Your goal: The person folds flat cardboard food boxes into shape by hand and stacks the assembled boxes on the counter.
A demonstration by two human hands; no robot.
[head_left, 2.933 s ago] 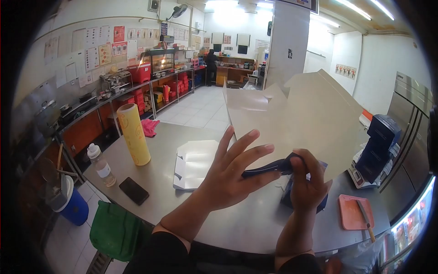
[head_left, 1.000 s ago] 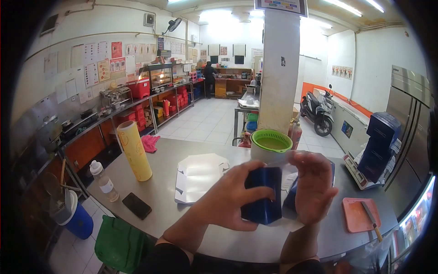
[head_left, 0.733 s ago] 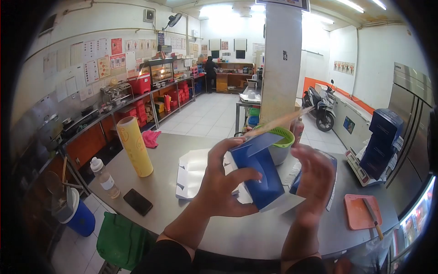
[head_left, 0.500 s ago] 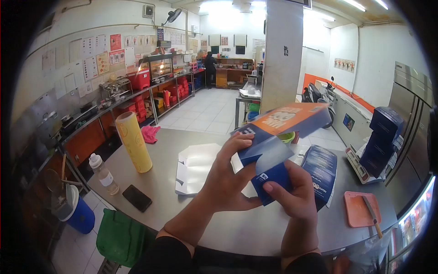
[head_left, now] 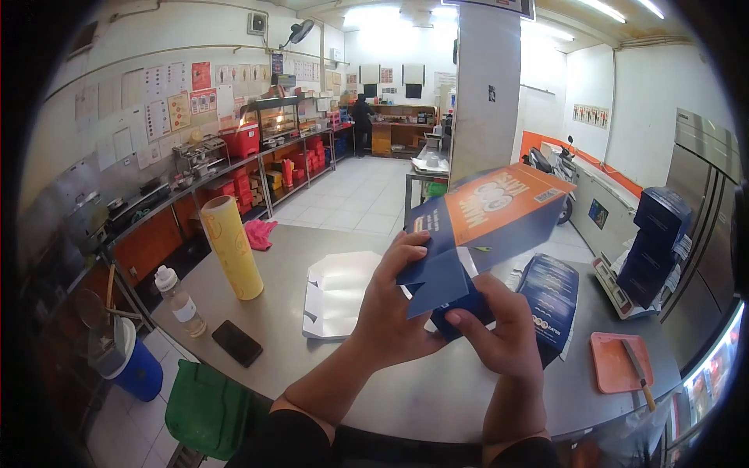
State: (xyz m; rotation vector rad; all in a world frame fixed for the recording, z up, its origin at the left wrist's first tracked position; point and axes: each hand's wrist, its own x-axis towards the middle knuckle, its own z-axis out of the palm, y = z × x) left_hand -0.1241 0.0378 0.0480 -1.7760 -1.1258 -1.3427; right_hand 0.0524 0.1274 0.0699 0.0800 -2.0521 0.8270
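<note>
Above the metal table (head_left: pixel 406 390), a blue and orange cardboard food box (head_left: pixel 499 207) is held tilted, with its lid rising to the right. My left hand (head_left: pixel 390 312) grips its left side, fingers on the blue panel. My right hand (head_left: pixel 503 324) pinches a blue corner flap at the near end, thumb on the outside. Behind my left wrist, an unfolded white-sided carton (head_left: pixel 339 292) lies on the table. A pile of blue flat boxes (head_left: pixel 550 300) sits just right of my right hand. Part of the held box's inside is hidden by its flaps.
On the left stand a yellow wrap roll (head_left: pixel 230 246) and a bottle (head_left: pixel 179 300), near a phone (head_left: pixel 236 343) and a pink cloth (head_left: pixel 259 232). An orange tray (head_left: pixel 616 366) with a knife (head_left: pixel 640 370) and stacked blue boxes (head_left: pixel 651 249) are right. A person (head_left: pixel 361 125) stands far back.
The flap at the box's near end has been folded across, covering the whitish inner surface seen before. The box has turned slightly, showing more of its orange lid. Both hands keep their grip.
</note>
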